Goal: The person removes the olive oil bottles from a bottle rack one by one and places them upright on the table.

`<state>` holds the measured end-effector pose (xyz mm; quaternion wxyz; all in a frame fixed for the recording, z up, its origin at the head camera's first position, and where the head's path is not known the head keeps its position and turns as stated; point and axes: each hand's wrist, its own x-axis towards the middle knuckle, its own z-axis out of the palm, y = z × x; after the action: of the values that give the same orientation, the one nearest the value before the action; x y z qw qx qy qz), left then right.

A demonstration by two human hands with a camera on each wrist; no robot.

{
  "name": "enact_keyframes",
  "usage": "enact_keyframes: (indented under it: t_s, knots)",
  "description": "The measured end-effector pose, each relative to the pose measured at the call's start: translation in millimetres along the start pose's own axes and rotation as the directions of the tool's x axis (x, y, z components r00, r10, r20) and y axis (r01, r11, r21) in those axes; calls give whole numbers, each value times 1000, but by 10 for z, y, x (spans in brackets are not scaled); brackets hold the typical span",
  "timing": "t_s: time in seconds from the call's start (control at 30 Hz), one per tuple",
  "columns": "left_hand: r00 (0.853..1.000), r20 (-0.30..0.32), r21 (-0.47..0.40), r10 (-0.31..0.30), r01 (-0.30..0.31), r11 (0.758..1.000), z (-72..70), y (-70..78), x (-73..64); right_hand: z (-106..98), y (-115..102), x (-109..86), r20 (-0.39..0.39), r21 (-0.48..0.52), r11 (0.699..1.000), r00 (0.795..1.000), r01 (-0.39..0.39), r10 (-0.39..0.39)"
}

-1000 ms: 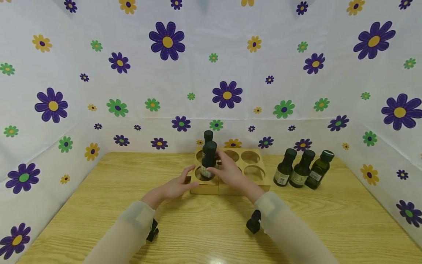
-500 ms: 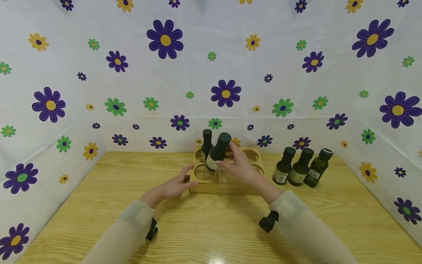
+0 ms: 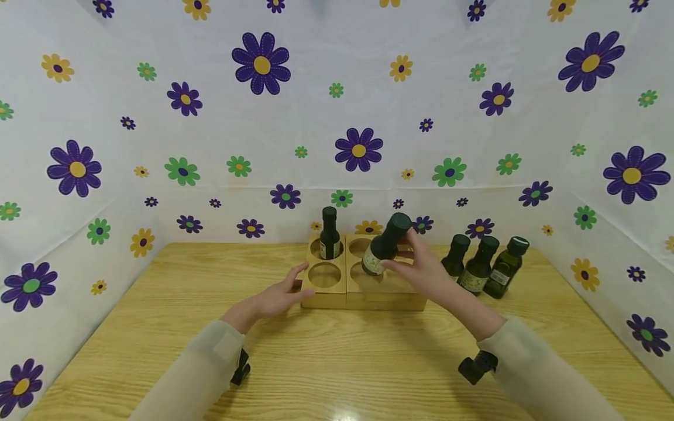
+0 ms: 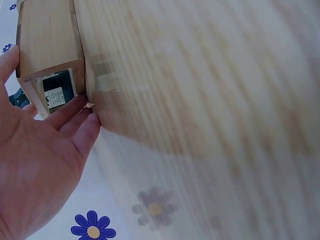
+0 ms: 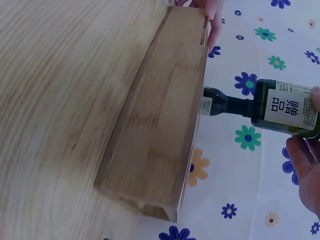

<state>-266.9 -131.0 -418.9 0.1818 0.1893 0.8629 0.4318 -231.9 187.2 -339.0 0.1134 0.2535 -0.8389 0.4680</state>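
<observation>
My right hand (image 3: 429, 272) holds a dark green glass bottle (image 3: 387, 242), black-capped and pale-labelled, tilted over the right part of a wooden rack (image 3: 387, 298) with round holes. In the right wrist view this bottle (image 5: 287, 107) overlaps the neck of another bottle (image 5: 215, 101). That second bottle (image 3: 329, 237) stands in the back left hole; its lower body (image 4: 57, 90) shows through the rack's open end in the left wrist view. My left hand (image 3: 276, 297) touches the rack's left end, thumb at the front corner, fingers extended.
Three more dark green bottles stand right of the rack: one partly behind my right hand (image 3: 456, 257), a middle bottle (image 3: 480, 266) and an outer bottle (image 3: 506, 269). A flowered white cloth (image 3: 310, 117) encloses the wooden table (image 3: 316, 362) at the back and sides.
My right hand has lifted the bottle out of the front left hole and carried it rightward, tilting it. My left hand keeps its place at the rack.
</observation>
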Motion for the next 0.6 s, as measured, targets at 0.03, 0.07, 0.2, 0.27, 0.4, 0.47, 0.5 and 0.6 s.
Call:
enact_keyframes:
  t_s: [0.03, 0.07, 0.2, 0.27, 0.4, 0.47, 0.5, 0.6]
  knots:
    - [1000, 0, 1, 1, -1, 1000, 1, -5, 1, -33, 12, -27, -3, -16, 1000, 1000, -5, 5]
    - [1000, -1, 3, 1, -1, 1000, 1, -7, 0, -65, 27, -51, -9, -27, 1000, 1000, -4, 4]
    - [1000, -2, 8, -2, 2, 1000, 1, -5, -5, -185, 96, -157, -38, -95, 995, 999, 4, -8]
    - [1000, 0, 8, -4, 4, 1000, 0, -1, -5, -248, 112, -219, -54, -117, 993, 998, 14, -20]
    - [1000, 6, 5, -7, 7, 1000, -3, 3, -3, -378, 124, -357, -75, -159, 987, 997, 7, -19]
    - [1000, 5, 1, -12, 12, 1000, -3, 3, 0, -441, 133, -429, -79, -172, 985, 997, -8, -5]
    - [1000, 7, 0, -11, 11, 1000, -4, 2, 2, -472, 136, -466, -82, -181, 983, 997, -19, 4]
    - [1000, 9, -5, -10, 10, 1000, -4, -5, 12, -550, 172, -568, -104, -216, 976, 995, -30, 7]
